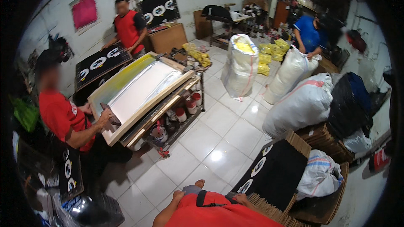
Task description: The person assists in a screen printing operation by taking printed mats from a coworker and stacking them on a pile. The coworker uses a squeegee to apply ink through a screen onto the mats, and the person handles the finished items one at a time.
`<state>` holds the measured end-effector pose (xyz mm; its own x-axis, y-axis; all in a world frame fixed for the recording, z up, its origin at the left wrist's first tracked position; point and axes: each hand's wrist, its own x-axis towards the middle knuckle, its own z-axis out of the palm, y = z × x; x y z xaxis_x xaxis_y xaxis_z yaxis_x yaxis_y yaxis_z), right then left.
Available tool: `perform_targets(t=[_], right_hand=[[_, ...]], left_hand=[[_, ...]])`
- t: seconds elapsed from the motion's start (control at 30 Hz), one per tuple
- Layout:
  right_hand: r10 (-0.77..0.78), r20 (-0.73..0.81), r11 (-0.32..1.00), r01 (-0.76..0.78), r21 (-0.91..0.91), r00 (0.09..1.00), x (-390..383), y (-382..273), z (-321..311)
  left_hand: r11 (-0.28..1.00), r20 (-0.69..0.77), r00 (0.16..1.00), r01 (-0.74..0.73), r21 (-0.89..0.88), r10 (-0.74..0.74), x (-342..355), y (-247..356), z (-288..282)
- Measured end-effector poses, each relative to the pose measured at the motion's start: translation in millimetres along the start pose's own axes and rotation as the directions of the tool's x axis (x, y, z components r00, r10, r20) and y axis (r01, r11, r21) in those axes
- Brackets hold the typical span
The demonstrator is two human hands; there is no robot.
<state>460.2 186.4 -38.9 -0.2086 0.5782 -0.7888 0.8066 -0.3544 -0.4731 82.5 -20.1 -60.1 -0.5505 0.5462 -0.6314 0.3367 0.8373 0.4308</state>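
Observation:
At the bottom, my left hand (179,195) has curled fingers beside my grey shorts and red shirt (229,215); what it holds, if anything, is unclear. My right hand (239,197) is closed at my waist near a dark strap (202,196), its contents hard to make out. Just right of it stand stacked black printed boards (273,172) on brown sheets. At the left, a co-worker in red (63,117) grips a squeegee (110,115) over a framed printing screen (143,92), which rests on a rack holding paint tubs (181,114).
Behind, another person in red (128,29) touches a black printed board (101,65). A person in blue (305,33) handles an upright white sack (286,77), near another sack (235,71), yellow bundles (265,59) and a lying sack (294,109). Tiled floor (214,138) separates rack and stacks.

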Motion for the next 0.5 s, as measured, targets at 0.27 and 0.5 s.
perform_targets(t=[0.27, 0.5], right_hand=[[-0.326, 0.021, 0.945, 0.327, -0.034, 0.945, 14.5, 34.6, 1.2], [-0.385, -0.029, 0.923, 0.384, -0.009, 0.923, 8.5, 48.8, -3.4]], left_hand=[[0.983, -0.023, 0.986, 0.164, -0.078, -0.166, -35.9, 36.1, -1.8], [0.963, 0.065, 0.971, 0.237, -0.126, -0.23, -52.2, 57.6, -12.4]])
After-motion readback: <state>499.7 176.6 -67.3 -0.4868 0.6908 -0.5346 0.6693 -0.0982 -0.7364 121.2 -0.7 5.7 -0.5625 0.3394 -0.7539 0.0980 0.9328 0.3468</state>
